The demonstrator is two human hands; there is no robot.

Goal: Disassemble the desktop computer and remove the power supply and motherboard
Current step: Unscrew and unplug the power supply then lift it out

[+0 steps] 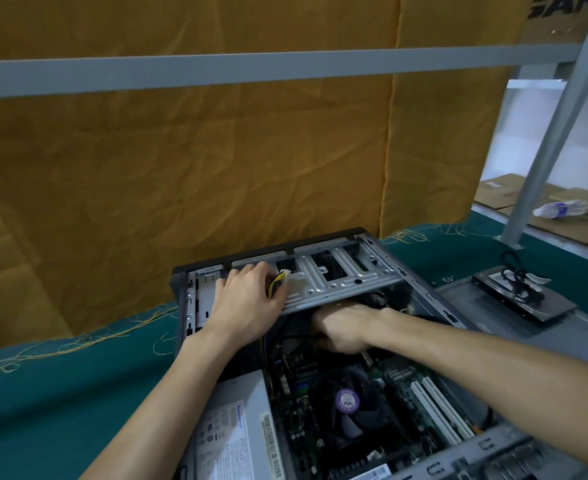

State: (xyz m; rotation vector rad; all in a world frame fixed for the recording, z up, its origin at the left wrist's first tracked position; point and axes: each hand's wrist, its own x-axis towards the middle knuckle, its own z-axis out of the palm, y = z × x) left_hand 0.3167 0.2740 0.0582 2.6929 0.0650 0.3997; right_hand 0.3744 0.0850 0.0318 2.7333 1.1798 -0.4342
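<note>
Case [181, 306] is lying open on the green table [60, 393]. My left hand [247, 299] has its grip pinched round the yellow-black power connector [278, 282] at the drive cage [341, 282]. Right hand [344, 327] is curled under the cage, can't tell on what. PSU [233, 431] sits bottom left, motherboard [400, 386] beside it.

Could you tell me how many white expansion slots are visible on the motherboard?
2: both white slots lie side by side right of the CPU fan; the right forearm may hide more.
</note>
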